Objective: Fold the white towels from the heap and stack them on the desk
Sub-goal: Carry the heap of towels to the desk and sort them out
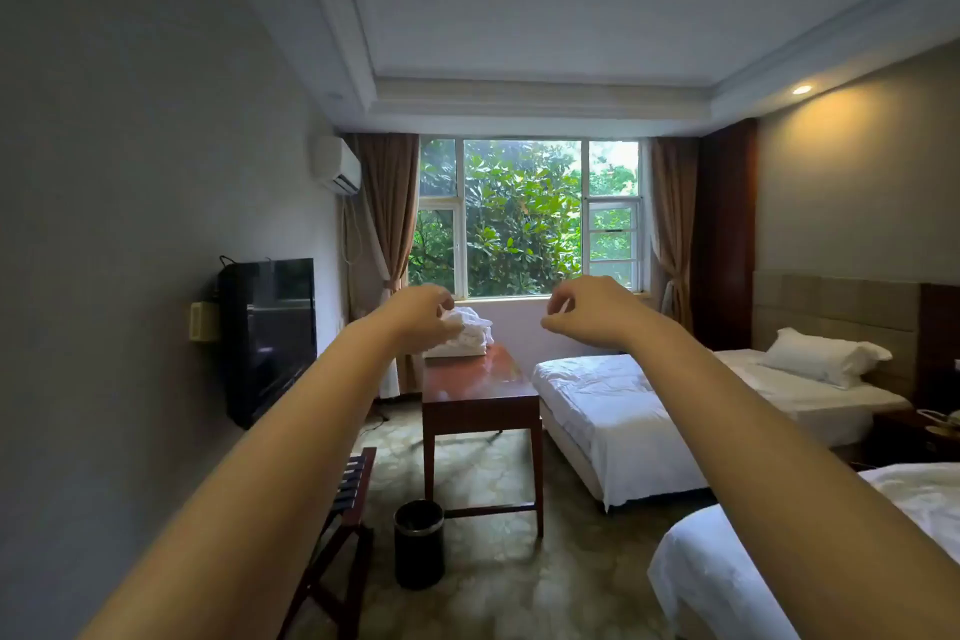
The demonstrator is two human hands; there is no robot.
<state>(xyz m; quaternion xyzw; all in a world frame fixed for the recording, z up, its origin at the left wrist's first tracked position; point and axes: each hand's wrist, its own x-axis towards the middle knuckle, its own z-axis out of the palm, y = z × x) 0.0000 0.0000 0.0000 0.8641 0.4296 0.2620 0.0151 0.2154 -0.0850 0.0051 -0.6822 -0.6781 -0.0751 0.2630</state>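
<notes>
Towels (470,330) lie in one white heap at the far end of the desk (478,382), well away from you. Both your bare arms stretch out toward the desk, wrists bent down. Your left hand (423,314) hangs with its fingers loosely curled and holds nothing; it shows in front of the heap. Your right hand (587,312) is bent the same way, thumb and forefinger narrowly apart, also holding nothing.

On the patterned carpet near the desk's front left leg stand one black bin (418,543) and one slatted rack (343,499). One TV (270,333) hangs on the wall left of the desk. Two white beds lie right of the desk: one bed (779,566) nearest you, the other (618,411) beside the desk. The desk's top is glossy reddish wood. Beyond the desk is one window (519,218) with two brown curtains.
</notes>
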